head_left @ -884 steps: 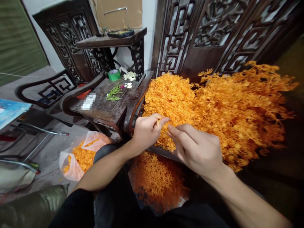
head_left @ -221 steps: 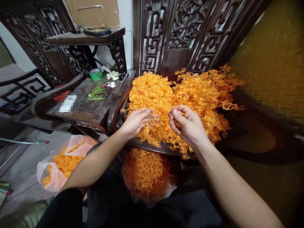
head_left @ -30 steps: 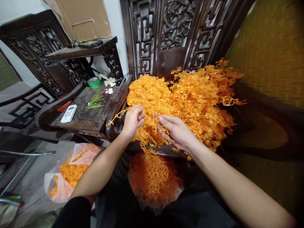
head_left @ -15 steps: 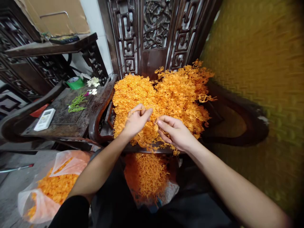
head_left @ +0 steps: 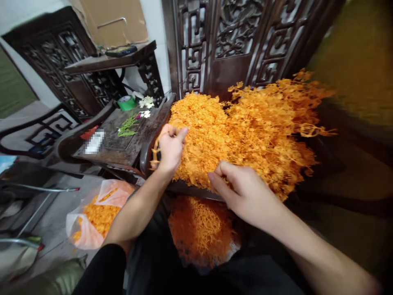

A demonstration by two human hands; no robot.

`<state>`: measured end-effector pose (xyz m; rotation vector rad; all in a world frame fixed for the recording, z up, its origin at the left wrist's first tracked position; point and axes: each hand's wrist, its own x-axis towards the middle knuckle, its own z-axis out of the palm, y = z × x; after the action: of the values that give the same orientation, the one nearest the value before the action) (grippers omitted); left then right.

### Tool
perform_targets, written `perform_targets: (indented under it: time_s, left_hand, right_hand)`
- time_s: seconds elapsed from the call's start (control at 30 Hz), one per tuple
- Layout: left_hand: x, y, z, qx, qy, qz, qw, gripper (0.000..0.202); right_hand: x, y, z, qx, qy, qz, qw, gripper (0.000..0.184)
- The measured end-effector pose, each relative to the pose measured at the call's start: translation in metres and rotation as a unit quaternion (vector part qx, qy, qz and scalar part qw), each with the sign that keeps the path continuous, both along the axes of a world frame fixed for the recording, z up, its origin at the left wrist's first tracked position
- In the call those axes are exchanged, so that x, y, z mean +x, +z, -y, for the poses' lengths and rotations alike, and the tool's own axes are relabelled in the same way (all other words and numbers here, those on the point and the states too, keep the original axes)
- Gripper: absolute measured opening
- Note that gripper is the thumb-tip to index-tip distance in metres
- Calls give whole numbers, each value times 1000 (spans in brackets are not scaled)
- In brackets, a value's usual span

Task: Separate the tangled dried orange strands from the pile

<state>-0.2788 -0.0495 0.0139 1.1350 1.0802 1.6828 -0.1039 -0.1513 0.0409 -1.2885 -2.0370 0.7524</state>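
Observation:
A big heap of orange plastic flower sprigs (head_left: pixel 245 127) covers the seat of a dark carved wooden chair (head_left: pixel 196 190). My left hand (head_left: pixel 169 148) is at the heap's left edge, fingers pinched shut on an orange sprig (head_left: pixel 155 151) that hangs down past the chair arm. My right hand (head_left: pixel 242 194) hovers lower at the heap's front edge, fingers curled and closed; what they hold is hidden. Below the seat, between my knees, lies a smaller pile of bare orange stems (head_left: pixel 201 227).
A clear plastic bag of orange petals (head_left: pixel 93 215) sits on the floor at the left. A dark side table (head_left: pixel 123 149) carries green stems (head_left: pixel 127 128), white flowers (head_left: pixel 146 101), a green tape roll (head_left: pixel 125 102) and a white remote. Carved wooden screens stand behind.
My left hand has moved up and left to the heap's edge with a sprig. My right hand has dropped toward me, away from the left. The camera swung left.

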Motion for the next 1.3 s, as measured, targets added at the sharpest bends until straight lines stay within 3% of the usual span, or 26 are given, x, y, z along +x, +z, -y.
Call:
perform_targets:
  time_s: [0.07, 0.13, 0.23, 0.33, 0.4, 0.5, 0.6, 0.67, 0.73, 0.83, 0.93, 1.0, 1.13, 1.3]
  left_hand:
    - [-20, 4, 0, 5, 6, 23, 1000, 56]
    - [-33, 6, 8, 7, -34, 24, 999, 57]
    - [-39, 8, 29, 2, -93, 18, 996, 59]
    - [-39, 6, 44, -16, -122, 27, 992, 58]
    - [-40, 4, 46, -20, -108, 43, 993, 58]
    - [-45, 3, 35, -13, -53, 82, 995, 56]
    - [-55, 7, 16, -26, 50, 127, 990, 51]
    - [-61, 11, 7, -36, 66, 150, 986, 47]
    - [-63, 15, 6, -48, 8, 169, 984, 49]
    - [-57, 19, 13, -67, -90, 193, 975, 46]
    - [-44, 20, 19, -71, -151, 199, 966, 43]
    - [-33, 18, 21, -71, -184, 195, 961, 46]
    - [-4, 11, 24, -87, -232, 169, 954, 49]
    - [17, -1, 31, -120, -240, 133, 954, 45]
  right_hand:
    - [-2, 3, -2, -28, 34, -38, 998, 27]
    - [-5, 4, -10, -29, 26, -85, 996, 21]
    - [-13, 0, -27, -2, -6, -122, 992, 31]
    - [-32, -8, -38, 7, 12, -100, 995, 29]
    - [-46, -13, -40, 16, 27, -64, 997, 23]
    - [-58, -14, -34, 15, 49, -27, 998, 41]
    - [-53, -8, -22, -73, 124, -37, 989, 44]
    - [-40, -3, -18, -165, 164, -60, 971, 37]
    - [-24, -1, -17, -228, 142, -98, 958, 28]
    - [-1, -4, -22, -269, 55, -202, 940, 25]
    - [16, -12, -26, -267, 10, -304, 914, 22]
    - [22, -19, -26, -229, -17, -327, 917, 28]
    - [21, -29, -24, -151, -56, -221, 962, 37]
    - [14, -31, -24, -75, 17, -114, 991, 39]
